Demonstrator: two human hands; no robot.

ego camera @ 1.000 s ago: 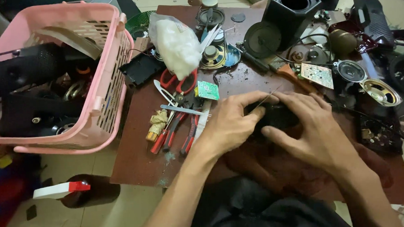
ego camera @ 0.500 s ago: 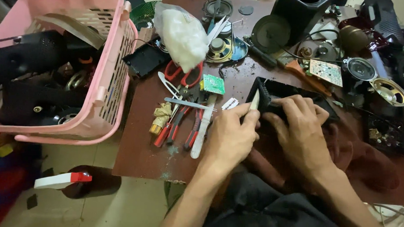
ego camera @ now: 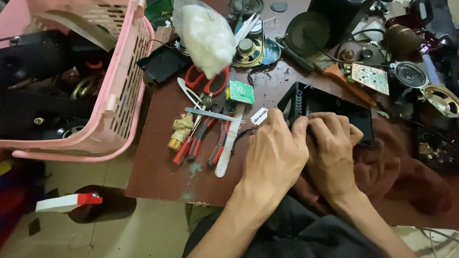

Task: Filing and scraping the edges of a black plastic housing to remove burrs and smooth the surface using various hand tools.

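1. Both hands are now clamped on the black rectangular plastic casing point(ego camera: 330, 107) at centre right of the frame. The left hand point(ego camera: 273, 155) curls over its near left corner with the fingers closed on the edge, and the right hand point(ego camera: 332, 151) presses down beside it, knuckles bent, gripping the same near edge.
2. A second ago the casing was hidden under the two hands, close to the body. It has since come up and away from the body, so its open, hollow side and ribbed wall show, tilted toward the upper left. That reads as the shell being turned or prised, not merely held.
3. The casing rests partly on a dark red cloth point(ego camera: 409, 181) draped over the lower right of the dark brown surface point(ego camera: 160, 172).
4. Left of the hands lies a cluster of red-handled pliers and screwdrivers point(ego camera: 202, 140), with red-handled scissors point(ego camera: 207, 81) and a small green circuit board point(ego camera: 242, 91) above them.
5. A white crumpled plastic bag point(ego camera: 206, 33) sits at upper centre. Loose round speaker drivers point(ego camera: 249, 49) are scattered along the top and right.
6. A pink perforated plastic basket point(ego camera: 119, 97) fills the upper left, holding black device bodies.
7. Below the surface, pale floor tiles point(ego camera: 116, 240) show at lower left.
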